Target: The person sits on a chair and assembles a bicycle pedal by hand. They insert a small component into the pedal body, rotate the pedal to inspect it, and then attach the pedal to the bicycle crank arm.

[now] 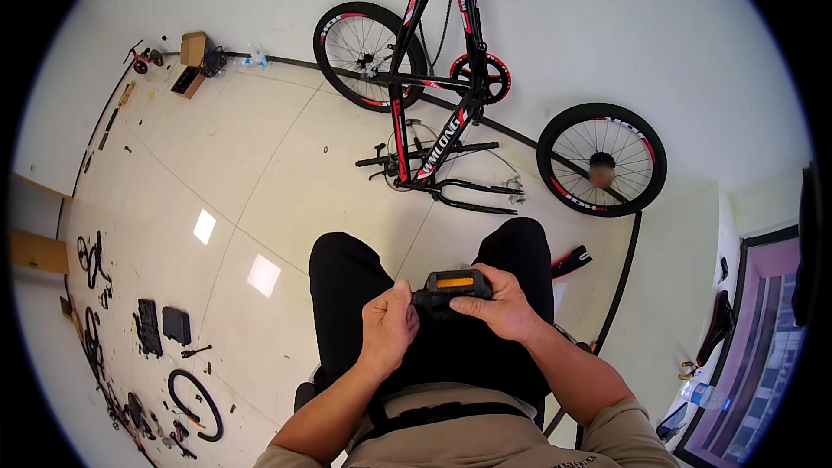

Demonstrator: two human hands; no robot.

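Above my lap I hold a black bicycle pedal (444,293) with an orange reflector on its side. My left hand (389,322) is closed at the pedal's left end, thumb and fingers pinching it near the axle. On the other end my right hand (500,302) grips the pedal body, its thumb lying along the near side. In front of me a black bicycle frame (451,139) with red and white markings stands upside down. Its black fork (475,191) and a handlebar (472,149) lie low beside the frame.
One wheel (369,56) leans against the wall behind the frame, another wheel (641,156) at the right. A toolbox (149,328), a black case (176,325) and a tyre (211,420) lie on the left floor. Cardboard boxes (197,48) stand far left. A saddle (718,327) rests by the window.
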